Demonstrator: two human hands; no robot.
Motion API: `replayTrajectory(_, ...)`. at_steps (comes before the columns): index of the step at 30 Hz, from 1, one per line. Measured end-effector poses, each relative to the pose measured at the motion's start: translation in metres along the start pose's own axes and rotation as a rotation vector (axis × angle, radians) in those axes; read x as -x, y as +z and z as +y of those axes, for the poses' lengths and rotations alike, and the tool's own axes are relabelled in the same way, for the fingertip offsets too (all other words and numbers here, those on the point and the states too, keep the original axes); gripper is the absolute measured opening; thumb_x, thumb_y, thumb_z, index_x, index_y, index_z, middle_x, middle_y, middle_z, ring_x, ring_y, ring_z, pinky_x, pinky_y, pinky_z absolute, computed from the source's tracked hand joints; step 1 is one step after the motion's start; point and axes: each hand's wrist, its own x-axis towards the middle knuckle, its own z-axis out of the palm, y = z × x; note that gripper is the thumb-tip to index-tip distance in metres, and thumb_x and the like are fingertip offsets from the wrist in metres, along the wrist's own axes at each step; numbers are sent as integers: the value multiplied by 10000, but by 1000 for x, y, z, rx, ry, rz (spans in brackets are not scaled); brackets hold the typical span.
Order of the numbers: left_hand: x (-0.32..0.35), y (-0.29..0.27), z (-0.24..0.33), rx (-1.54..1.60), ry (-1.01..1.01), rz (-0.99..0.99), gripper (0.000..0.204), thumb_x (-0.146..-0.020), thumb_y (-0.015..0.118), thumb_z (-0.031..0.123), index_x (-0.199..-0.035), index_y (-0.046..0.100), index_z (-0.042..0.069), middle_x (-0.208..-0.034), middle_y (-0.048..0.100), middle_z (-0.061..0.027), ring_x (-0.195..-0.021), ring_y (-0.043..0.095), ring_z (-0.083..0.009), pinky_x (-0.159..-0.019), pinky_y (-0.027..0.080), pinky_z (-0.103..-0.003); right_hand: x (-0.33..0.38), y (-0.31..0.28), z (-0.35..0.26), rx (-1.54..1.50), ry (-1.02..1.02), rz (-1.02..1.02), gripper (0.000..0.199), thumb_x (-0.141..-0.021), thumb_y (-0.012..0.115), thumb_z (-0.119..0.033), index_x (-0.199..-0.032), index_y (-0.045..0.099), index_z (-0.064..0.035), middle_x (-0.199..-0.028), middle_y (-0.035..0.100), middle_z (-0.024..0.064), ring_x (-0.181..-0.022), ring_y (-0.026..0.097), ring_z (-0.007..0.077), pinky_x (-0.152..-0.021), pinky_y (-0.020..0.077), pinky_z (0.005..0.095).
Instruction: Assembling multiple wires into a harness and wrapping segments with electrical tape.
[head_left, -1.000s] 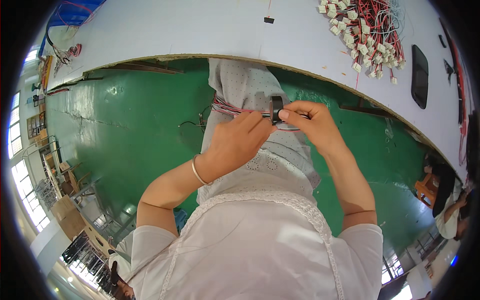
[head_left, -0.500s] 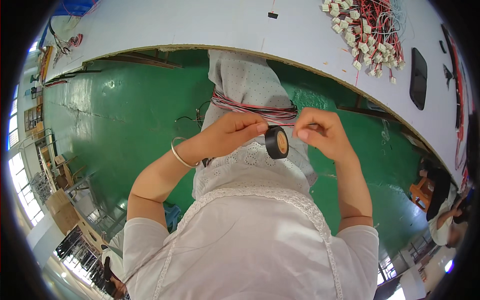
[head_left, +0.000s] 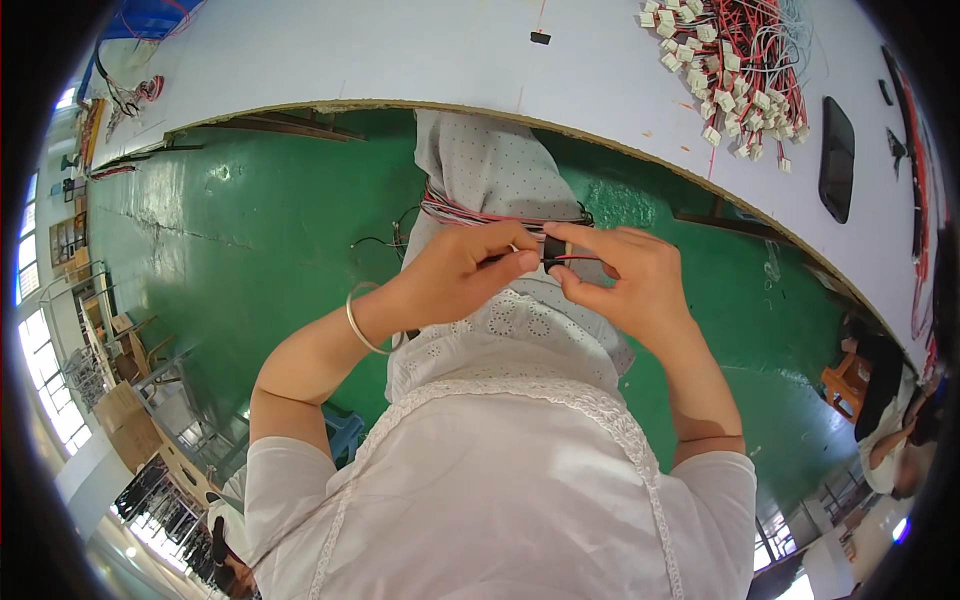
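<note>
Over my lap, both hands meet with their fingertips close together. A roll of black electrical tape is pinched between the thumb and forefinger of my right hand, its flat side turned mostly away. Thin red and black wires run across the tape toward my left hand, whose thumb and forefinger are closed on them. The exact grip inside the left fingers is hidden. Across my lap lies a bundle of red, black and white wires, just beyond the hands.
Ahead stands a white table with a rough curved edge. On it are wires with white connectors, a dark phone and a small black piece. Another person sits at right, near an orange stool.
The tape roll, which hung under my left fingertips, is now turned edge-on between my right thumb and forefinger. My right hand has moved left, bringing the hands together.
</note>
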Motion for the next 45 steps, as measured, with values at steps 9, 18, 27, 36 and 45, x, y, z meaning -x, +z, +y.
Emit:
replayTrajectory(9,-4,7,-7,-197,132,74,161,-1010,549,177,-961,605,34,-755,494,63,-644,410,-44,-548,356,-257,-8,-3,-2,-34,111,39,194,-784,751,-124,-942,652,-72,-871,655,75,-848,613,223,-770,492,347)
replayTrajectory(18,-4,23,-48,606,-242,152,191,-1029,505,231,-1050,604,69,-728,408,84,-565,265,-2,-497,214,-183,15,47,16,29,52,195,135,-858,674,-116,-973,663,-44,-1007,656,93,-917,591,302,-837,464,386)
replayTrajectory(27,6,29,-38,-332,155,354,133,-974,584,139,-1005,574,11,-795,599,-4,-646,519,-129,-589,461,-325,21,64,21,-104,152,15,110,-866,633,-103,-927,577,-30,-875,608,105,-819,579,283,-715,465,370)
replayTrajectory(36,2,35,-60,174,-16,282,119,-910,697,98,-939,638,-1,-734,604,38,-639,454,-17,-538,370,-205,35,67,5,-273,248,88,153,-882,655,-116,-980,577,-27,-753,553,50,-707,536,148,-637,436,306)
replayTrajectory(45,-1,65,-40,-180,248,692,89,-896,706,94,-915,663,17,-697,609,5,-590,454,-49,-516,369,-214,42,82,9,-507,514,163,64,-894,667,-90,-924,646,-38,-637,493,-69,-608,416,33,-564,345,221)
